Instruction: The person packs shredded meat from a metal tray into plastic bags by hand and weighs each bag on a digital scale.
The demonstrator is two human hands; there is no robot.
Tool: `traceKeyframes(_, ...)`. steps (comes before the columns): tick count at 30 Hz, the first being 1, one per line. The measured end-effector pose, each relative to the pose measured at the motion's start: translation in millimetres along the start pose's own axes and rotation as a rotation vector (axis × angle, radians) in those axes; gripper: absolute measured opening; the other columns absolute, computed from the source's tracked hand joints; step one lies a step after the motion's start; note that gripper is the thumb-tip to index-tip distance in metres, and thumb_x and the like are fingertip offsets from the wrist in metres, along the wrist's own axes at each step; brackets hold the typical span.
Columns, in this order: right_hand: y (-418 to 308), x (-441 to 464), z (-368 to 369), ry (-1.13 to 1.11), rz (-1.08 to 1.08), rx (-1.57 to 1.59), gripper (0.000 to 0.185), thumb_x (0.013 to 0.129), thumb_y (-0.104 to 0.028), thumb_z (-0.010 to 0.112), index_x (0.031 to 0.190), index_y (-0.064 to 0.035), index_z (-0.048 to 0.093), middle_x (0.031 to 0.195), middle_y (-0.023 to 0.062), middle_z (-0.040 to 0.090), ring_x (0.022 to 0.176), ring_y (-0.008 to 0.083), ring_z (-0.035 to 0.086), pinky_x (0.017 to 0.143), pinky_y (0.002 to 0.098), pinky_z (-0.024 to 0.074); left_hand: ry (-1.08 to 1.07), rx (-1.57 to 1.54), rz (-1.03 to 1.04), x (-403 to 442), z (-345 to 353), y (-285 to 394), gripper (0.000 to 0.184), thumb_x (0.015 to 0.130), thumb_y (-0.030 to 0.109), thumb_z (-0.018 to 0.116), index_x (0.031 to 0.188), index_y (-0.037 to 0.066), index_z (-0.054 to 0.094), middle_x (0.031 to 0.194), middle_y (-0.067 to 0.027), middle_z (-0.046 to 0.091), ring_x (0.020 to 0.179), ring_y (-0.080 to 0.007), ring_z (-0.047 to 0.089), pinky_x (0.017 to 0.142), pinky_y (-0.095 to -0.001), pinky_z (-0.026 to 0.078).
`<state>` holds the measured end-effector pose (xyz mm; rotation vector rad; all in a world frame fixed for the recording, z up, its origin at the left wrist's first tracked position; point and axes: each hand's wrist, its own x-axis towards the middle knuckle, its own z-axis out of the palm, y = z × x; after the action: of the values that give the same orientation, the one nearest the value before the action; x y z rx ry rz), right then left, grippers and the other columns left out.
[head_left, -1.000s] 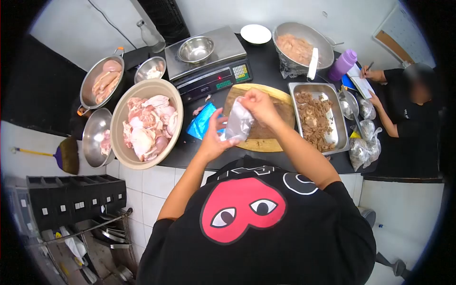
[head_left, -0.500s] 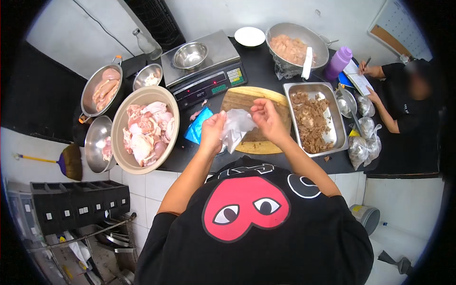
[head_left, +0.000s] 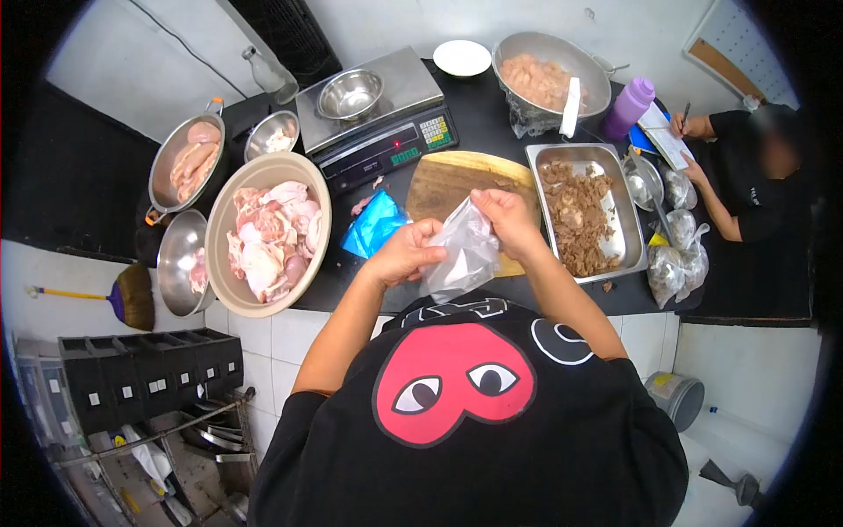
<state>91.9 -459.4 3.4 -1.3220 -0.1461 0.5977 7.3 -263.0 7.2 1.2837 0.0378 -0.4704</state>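
A clear plastic bag (head_left: 460, 255) hangs between my two hands, over the near part of the wooden cutting board (head_left: 457, 180). My left hand (head_left: 406, 255) grips one side of it with the thumb pressed on the film. On the other side, my right hand (head_left: 507, 224) pinches the bag's upper edge. Left of the board lies a blue packet (head_left: 374, 226), close to my left hand. A steel tray (head_left: 625, 233) of shredded brown cooked meat (head_left: 575, 211) stands right of the board.
Behind the board is a scale (head_left: 378, 145) carrying a steel bowl (head_left: 350, 94). A tan tub (head_left: 322, 202) of raw chicken stands left. At the back right are a colander (head_left: 600, 83) and purple bottle (head_left: 629, 110). A person (head_left: 755, 176) writes at far right, near filled bags (head_left: 678, 272).
My right hand, apart from the bag before, now grips its edge. The bag has shifted right and towards me and is spread wider. My left hand has moved slightly nearer.
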Motion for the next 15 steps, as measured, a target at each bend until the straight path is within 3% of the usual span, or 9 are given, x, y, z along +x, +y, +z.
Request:
traceKeyframes(1, 3.8, 2.7, -2.8, 0.017, 0.020, 0.046, 0.021, 0.086, -0.025, 0.061, 0.074, -0.0084, 0.057, 0.061, -0.0033, 0.053, 0.053, 0.0046, 0.046, 0.049, 0.0185, 0.0362, -0.036, 0.035, -0.021, -3.7, 2.7, 8.4, 0.029, 0.081, 0.035, 0.067, 0.087, 0.007, 0.060, 0.063, 0.0030, 0.055, 0.041, -0.0017, 0.040, 0.035, -0.0173, 0.026)
traceKeyframes(2, 6.5, 4.2, -4.7, 0.034, 0.040, 0.091, 0.020, 0.086, -0.025, 0.061, 0.075, -0.0087, 0.057, 0.060, -0.0037, 0.052, 0.052, 0.0045, 0.045, 0.049, 0.0183, 0.0360, -0.034, 0.030, -0.091, -3.7, 0.4, 11.2, 0.024, 0.079, 0.023, 0.069, 0.093, 0.006, 0.061, 0.068, 0.0023, 0.059, 0.046, -0.0023, 0.045, 0.038, -0.0167, 0.031)
traceKeyframes(5, -4.3, -0.2, 1.1, 0.161, 0.118, 0.076, 0.022, 0.087, -0.026, 0.060, 0.075, -0.0078, 0.057, 0.058, -0.0039, 0.051, 0.052, 0.0060, 0.045, 0.049, 0.0197, 0.0373, 0.120, -0.120, 0.032, 5.7, -1.4, -9.1, 0.022, 0.081, 0.018, 0.067, 0.096, 0.004, 0.060, 0.076, -0.0006, 0.063, 0.057, -0.0051, 0.054, 0.048, -0.0187, 0.041)
traceKeyframes(6, -0.4, 1.2, 1.7, 0.288, -0.086, -0.058, 0.023, 0.087, -0.027, 0.060, 0.076, -0.0075, 0.058, 0.059, -0.0034, 0.052, 0.053, 0.0064, 0.047, 0.050, 0.0202, 0.0383, 0.191, -0.226, 0.083, 4.1, 9.2, -0.5, 0.019, 0.083, 0.013, 0.064, 0.098, 0.002, 0.060, 0.085, -0.0039, 0.064, 0.070, -0.0090, 0.060, 0.062, -0.0228, 0.048)
traceKeyframes(8, 10.5, 5.0, 1.7, 0.533, -0.497, -0.328, 0.024, 0.088, -0.028, 0.059, 0.077, -0.0068, 0.058, 0.062, -0.0024, 0.054, 0.055, 0.0072, 0.050, 0.051, 0.0211, 0.0402, 0.266, -0.261, 0.123, 6.7, 5.0, -4.3, 0.020, 0.084, 0.012, 0.063, 0.100, 0.001, 0.060, 0.088, -0.0050, 0.064, 0.074, -0.0106, 0.061, 0.067, -0.0248, 0.049)
traceKeyframes(10, 1.1, -4.7, -2.2, 0.326, -0.382, -0.237, 0.025, 0.087, -0.029, 0.060, 0.079, -0.0056, 0.059, 0.066, -0.0006, 0.057, 0.058, 0.0082, 0.052, 0.051, 0.0216, 0.0416, 0.363, -0.252, 0.168, 9.0, 7.6, -3.7, 0.018, 0.081, 0.011, 0.065, 0.096, 0.000, 0.061, 0.085, -0.0048, 0.065, 0.072, -0.0102, 0.060, 0.065, -0.0242, 0.049)
traceKeyframes(11, -6.7, -11.9, -2.7, 0.224, -0.322, -0.192, 0.025, 0.087, -0.029, 0.060, 0.080, -0.0050, 0.059, 0.068, 0.0003, 0.058, 0.059, 0.0086, 0.054, 0.052, 0.0218, 0.0422, 0.383, -0.135, 0.175, 8.8, 8.8, -4.1, 0.018, 0.080, 0.010, 0.067, 0.095, 0.001, 0.062, 0.085, -0.0047, 0.065, 0.072, -0.0101, 0.060, 0.065, -0.0243, 0.049)
traceKeyframes(12, -16.5, -18.2, 3.7, 0.104, -0.079, -0.122, 0.024, 0.086, -0.028, 0.061, 0.083, -0.0048, 0.061, 0.071, 0.0016, 0.061, 0.062, 0.0082, 0.055, 0.053, 0.0220, 0.0437, 0.400, -0.016, 0.181, 8.5, 10.2, -5.1, 0.019, 0.079, 0.008, 0.068, 0.095, 0.001, 0.062, 0.085, -0.0047, 0.065, 0.071, -0.0099, 0.060, 0.065, -0.0243, 0.049)
traceKeyframes(15, -14.7, -23.2, 26.5, -0.037, 0.071, -0.176, 0.023, 0.086, -0.027, 0.061, 0.086, -0.0043, 0.062, 0.072, 0.0019, 0.062, 0.062, 0.0082, 0.056, 0.054, 0.0223, 0.0452, 0.409, 0.296, 0.252, 11.2, 16.1, -8.5, 0.015, 0.075, 0.007, 0.072, 0.087, 0.003, 0.063, 0.076, -0.0002, 0.063, 0.065, -0.0060, 0.055, 0.059, -0.0218, 0.045)
